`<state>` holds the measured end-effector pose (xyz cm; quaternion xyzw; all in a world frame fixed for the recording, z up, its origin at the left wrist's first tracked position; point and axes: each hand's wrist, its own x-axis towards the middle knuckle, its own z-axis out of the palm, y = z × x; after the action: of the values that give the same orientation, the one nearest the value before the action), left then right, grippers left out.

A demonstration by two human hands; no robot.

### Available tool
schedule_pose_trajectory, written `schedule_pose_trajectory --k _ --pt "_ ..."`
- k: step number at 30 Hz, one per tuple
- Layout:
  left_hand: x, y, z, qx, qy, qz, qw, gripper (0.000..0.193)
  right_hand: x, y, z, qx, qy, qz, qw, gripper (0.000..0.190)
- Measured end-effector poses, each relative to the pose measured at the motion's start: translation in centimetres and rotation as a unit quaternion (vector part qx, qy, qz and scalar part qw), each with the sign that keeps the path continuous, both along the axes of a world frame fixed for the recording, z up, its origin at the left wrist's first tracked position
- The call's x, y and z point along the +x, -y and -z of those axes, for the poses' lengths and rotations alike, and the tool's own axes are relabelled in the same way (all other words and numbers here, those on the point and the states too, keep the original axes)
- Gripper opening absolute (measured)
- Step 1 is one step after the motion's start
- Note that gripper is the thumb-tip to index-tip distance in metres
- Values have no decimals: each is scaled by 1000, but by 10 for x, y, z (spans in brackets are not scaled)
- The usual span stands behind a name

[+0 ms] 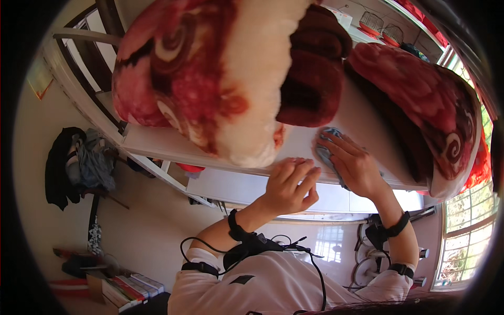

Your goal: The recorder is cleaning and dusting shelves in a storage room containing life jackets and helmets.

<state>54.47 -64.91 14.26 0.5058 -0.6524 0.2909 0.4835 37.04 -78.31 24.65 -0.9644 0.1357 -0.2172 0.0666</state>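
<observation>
Under my right hand (350, 163) a blue-grey cloth (326, 155) is pressed flat on a white shelf board (301, 141). The fingers lie over the cloth and part of it hangs past the board's front edge. My left hand (293, 185) is at that front edge, fingers apart and slightly curled, holding nothing. Just above it a thick folded plush blanket (197, 78), red, pink and cream, overhangs the board. Another folded red and brown blanket (421, 102) lies on the board to the right.
A lower white shelf (252, 187) runs beneath. Wire-topped red items (370, 25) stand at the upper right. Clothes (82, 161) hang over a chair at the left. A cardboard box (106, 293) sits at the lower left. A barred window (468, 236) is at the right.
</observation>
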Motion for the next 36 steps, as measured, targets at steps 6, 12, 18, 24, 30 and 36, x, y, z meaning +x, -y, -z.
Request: schedule_pose_trajectory --k 6,12,18,24,30,36 --pt "4 -2 0 -10 8 8 1000 28 54 -7 -3 14 -1 -73 997 44" --pt "3 0 3 -17 13 1 1000 27 57 -8 -4 40 17 -78 996 45" --pt "1 2 4 -24 3 -23 999 33 44 0 -1 41 8 -41 998 43" --pt "-2 7 12 -36 2 -38 999 32 5 37 6 24 30 32 999 39" --pt "-7 11 9 -65 -3 -56 996 24 -49 86 17 37 58 91 993 38" --pt "-8 11 10 -62 6 -73 995 23 -94 110 19 120 58 144 981 38"
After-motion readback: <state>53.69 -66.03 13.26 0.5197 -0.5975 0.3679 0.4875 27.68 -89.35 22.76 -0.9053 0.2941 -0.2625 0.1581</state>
